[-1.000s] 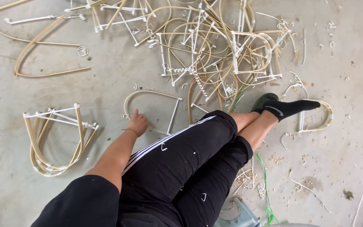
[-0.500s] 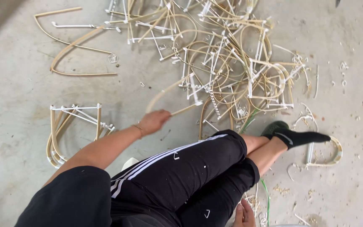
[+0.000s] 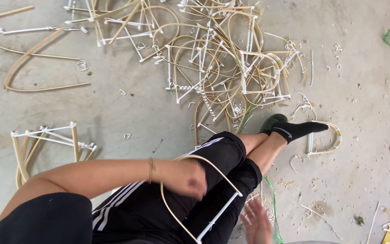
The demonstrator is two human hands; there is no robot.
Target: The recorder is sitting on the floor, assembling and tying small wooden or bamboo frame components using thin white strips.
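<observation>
I sit on a concrete floor with my legs in black trousers stretched ahead. My left hand point(image 3: 183, 178) reaches across my lap and grips a bent cane arch frame point(image 3: 222, 175) closed off by a white bar; the frame lies over my thighs. My right hand point(image 3: 256, 222) is low by my right knee, blurred, fingers spread, holding nothing, just right of the white bar's lower end. A big tangled pile of similar cane-and-white-bar frames point(image 3: 222, 58) lies on the floor beyond my knees.
A small stack of arch frames point(image 3: 46, 138) lies on the floor at my left. Loose bent cane strips point(image 3: 37, 68) lie at the far left. My foot in a black sock point(image 3: 294, 130) rests beside a curved piece. Green cord point(image 3: 274, 208) and shavings litter the floor on the right.
My left hand has taken an arch frame off the floor near the pile and drawn it back over my lap. My right hand has come up into view.
</observation>
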